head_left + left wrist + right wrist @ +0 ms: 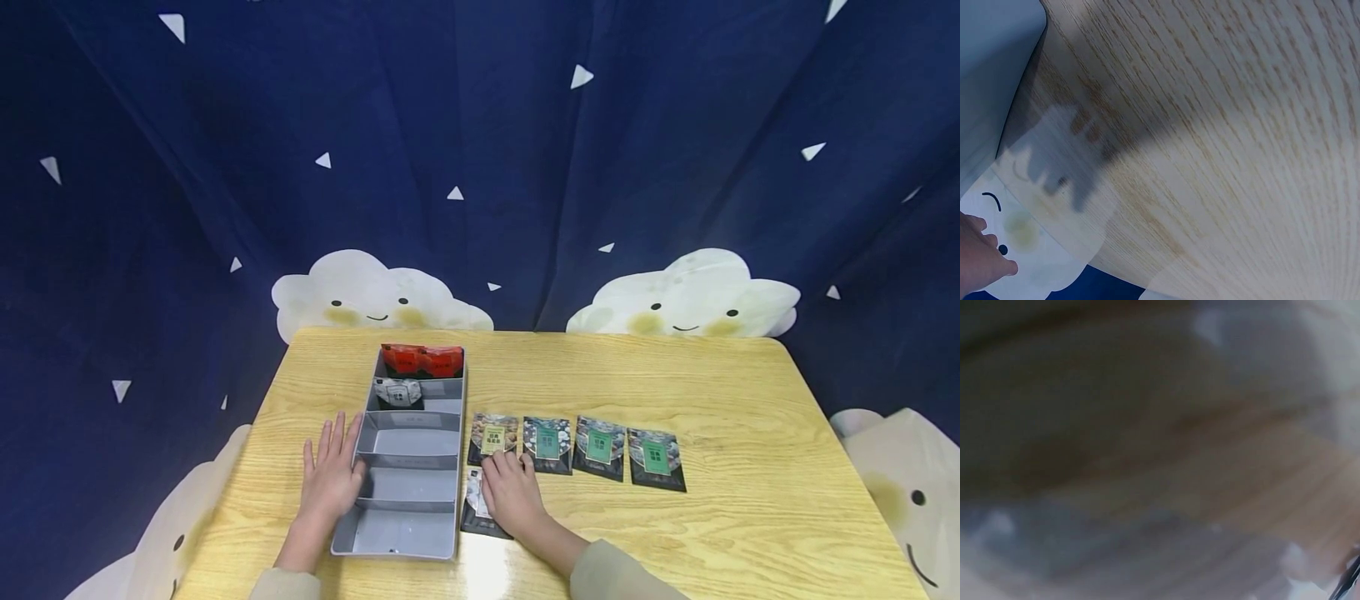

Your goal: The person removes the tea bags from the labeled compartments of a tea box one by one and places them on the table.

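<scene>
Sachets point(598, 448): qty 8 visible. Counter point(750, 392) carries 5, all R of tray point(405, 535); tray holds 3.

Counter qty, by label: yellow-label sachet point(493, 437) x1, teal-label sachet point(547, 445) x1, green-label sachets point(656, 460) x2, white-label sachet point(472, 510) x1. First 4 form a row, L to R in that order; white-label unit lies on the near side of the yellow one, just beside tray's R wall.

Tray: qty 1, 5 compts., 4 dividers. Far compt. holds red sachets point(441, 362), qty 2, upright; 2nd compt. holds silver-white sachet point(399, 393), qty 1, at L end.

Pos. rel. to hands: L hand point(330, 479) is at tray's L wall, fingers extended, holding nothing. R hand point(513, 493) is on white-label sachet, partly covering it, fingers bent; cannot tell if it pinches the pkt. or only rests there. R fingertips are at near edge of yellow-label sachet. Rest of row extends to R of R hand; tray stands btwn L hand and counter sachets. R wrist view: blurred, grip unconfirmed.

Backdrop: blue curtain point(480, 125) w/ clouds.
</scene>
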